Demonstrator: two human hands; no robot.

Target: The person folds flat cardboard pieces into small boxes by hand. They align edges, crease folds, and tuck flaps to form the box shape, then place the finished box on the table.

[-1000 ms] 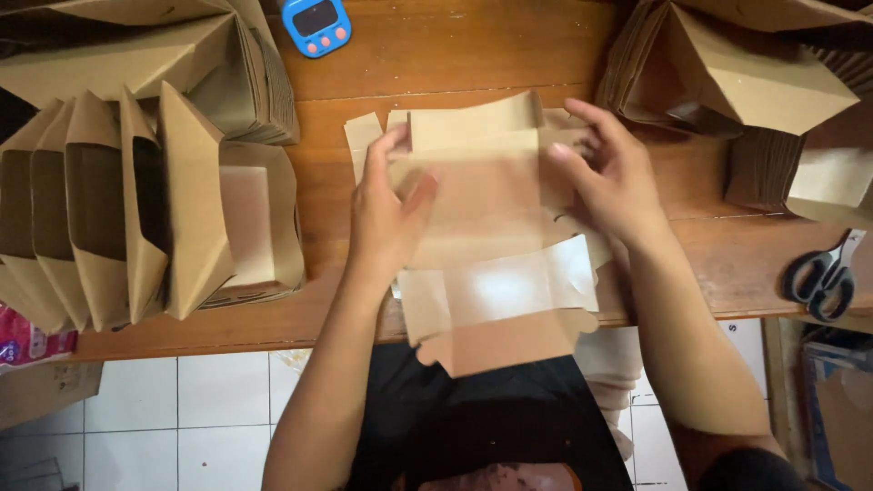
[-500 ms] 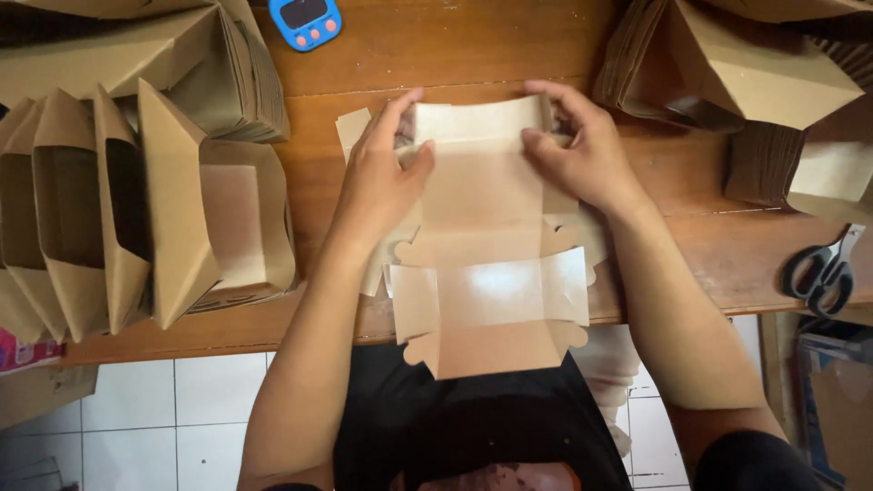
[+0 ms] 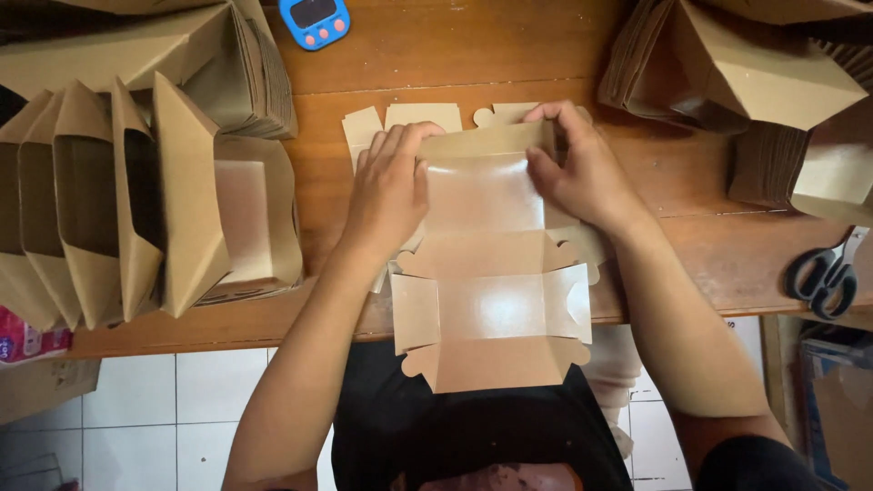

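Observation:
A flat brown cardboard box blank (image 3: pixel 486 273) with a glossy inner side lies on the wooden table (image 3: pixel 455 55) and hangs over its near edge. My left hand (image 3: pixel 389 186) presses on the blank's far left corner. My right hand (image 3: pixel 582 173) pinches the far right corner, and the far panel stands folded up between the two hands. Loose flaps of the blank stick out beyond my fingers.
Several folded brown boxes (image 3: pixel 136 200) stand nested at the left, with more stacked behind them. Flat blanks and folded boxes (image 3: pixel 737 82) are piled at the right. A blue timer (image 3: pixel 314 20) sits at the far edge. Scissors (image 3: pixel 823 277) lie at the right.
Both hands have slid from the middle of the blank to its far corners. The far panel has been folded up.

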